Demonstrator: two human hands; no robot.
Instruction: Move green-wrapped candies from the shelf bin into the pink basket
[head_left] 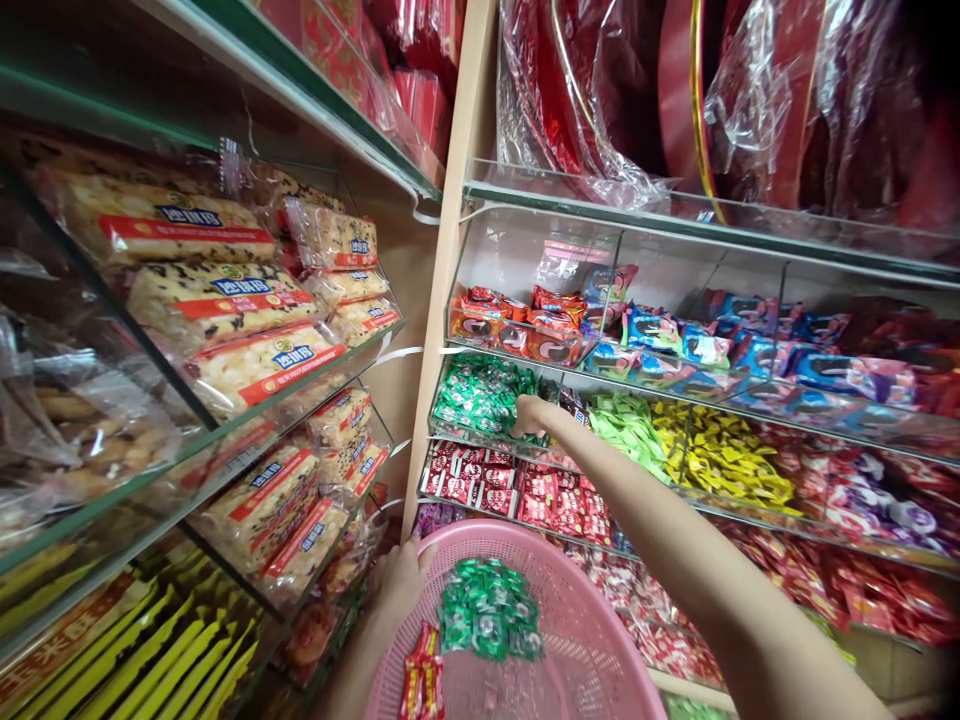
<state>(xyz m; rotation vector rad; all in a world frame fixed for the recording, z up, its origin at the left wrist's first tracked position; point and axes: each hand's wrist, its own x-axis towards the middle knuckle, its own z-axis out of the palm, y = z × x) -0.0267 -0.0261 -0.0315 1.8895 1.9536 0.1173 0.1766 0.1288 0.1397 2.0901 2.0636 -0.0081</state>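
My left hand (pixel 401 578) is closed on the left rim of a pink plastic basket (pixel 600 610) with a perforated wall. Inside it lie a pile of green-wrapped candies (pixel 491 610) and a few red-and-yellow packets (pixel 422 680). Stretched out to the shelf, my right hand (pixel 532 414) is at the right side of a clear bin full of green-wrapped candies (pixel 480 395). Its fingers are curled downward, and whether a candy is between them is hidden.
Bins of light-green candies (pixel 630 430) and yellow candies (pixel 720 455) sit right of my forearm. Red packets (pixel 469 475) fill the row below. A glass shelf edge (pixel 675 225) runs above. Wrapped puffed-rice cakes (pixel 247 300) stand on left shelves, beside a wooden post (pixel 442 270).
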